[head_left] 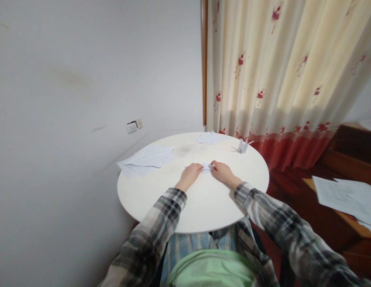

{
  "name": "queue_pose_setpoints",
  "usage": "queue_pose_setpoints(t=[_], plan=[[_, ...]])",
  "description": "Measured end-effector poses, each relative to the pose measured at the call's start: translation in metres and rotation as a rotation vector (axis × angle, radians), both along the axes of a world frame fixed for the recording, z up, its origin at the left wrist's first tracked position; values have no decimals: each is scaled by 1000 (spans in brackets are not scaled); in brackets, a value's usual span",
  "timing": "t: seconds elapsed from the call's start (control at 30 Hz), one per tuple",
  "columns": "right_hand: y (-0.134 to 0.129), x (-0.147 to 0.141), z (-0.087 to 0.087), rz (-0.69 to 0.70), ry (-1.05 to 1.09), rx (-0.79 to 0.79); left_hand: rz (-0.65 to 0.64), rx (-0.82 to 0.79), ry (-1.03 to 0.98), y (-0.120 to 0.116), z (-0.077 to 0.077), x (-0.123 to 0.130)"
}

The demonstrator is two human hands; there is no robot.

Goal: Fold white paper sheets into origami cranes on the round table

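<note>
Between my two hands, low over the white round table (179, 215), is a small piece of folded white paper (206, 167). My left hand (192, 172) pinches its left side with the fingers closed. On the opposite side, my right hand (221, 171) grips the right edge between thumb and fingers. The finer folds are too small to make out. Beyond my right hand stands a folded paper crane (243, 146) with pointed tips.
White paper sheets (149, 157) lie at the table's left edge. More paper pieces (209, 138) are at the far edge. A wall with a socket (132, 127) borders the left; a flowered curtain (263, 79) hangs behind. Printed sheets (343, 197) rest on wooden furniture at right.
</note>
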State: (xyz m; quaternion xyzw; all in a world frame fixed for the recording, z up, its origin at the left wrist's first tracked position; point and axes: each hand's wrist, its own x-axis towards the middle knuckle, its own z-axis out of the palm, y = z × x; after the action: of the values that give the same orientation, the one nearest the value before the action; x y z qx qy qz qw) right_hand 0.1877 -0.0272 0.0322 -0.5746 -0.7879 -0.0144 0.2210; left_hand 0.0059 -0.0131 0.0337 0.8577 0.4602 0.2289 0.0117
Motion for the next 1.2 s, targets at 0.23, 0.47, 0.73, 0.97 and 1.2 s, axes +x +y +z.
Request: queue_pose_setpoints(t=[0.23, 0.47, 0.73, 0.97, 1.2], plan=[[2, 1, 7, -98, 487, 226, 134, -3, -3, -10, 9, 5], [8, 12, 8, -139, 865, 448, 211, 37, -585, 1, 10, 4], [8, 7, 0, 100, 739, 195, 55, -510, -1213, 7, 2, 10], [3, 0, -1, 168, 702, 12, -59, -737, -1000, -2, 0, 17], [7, 0, -6, 218, 680, -79, -48, -630, -996, 4, -5, 13]])
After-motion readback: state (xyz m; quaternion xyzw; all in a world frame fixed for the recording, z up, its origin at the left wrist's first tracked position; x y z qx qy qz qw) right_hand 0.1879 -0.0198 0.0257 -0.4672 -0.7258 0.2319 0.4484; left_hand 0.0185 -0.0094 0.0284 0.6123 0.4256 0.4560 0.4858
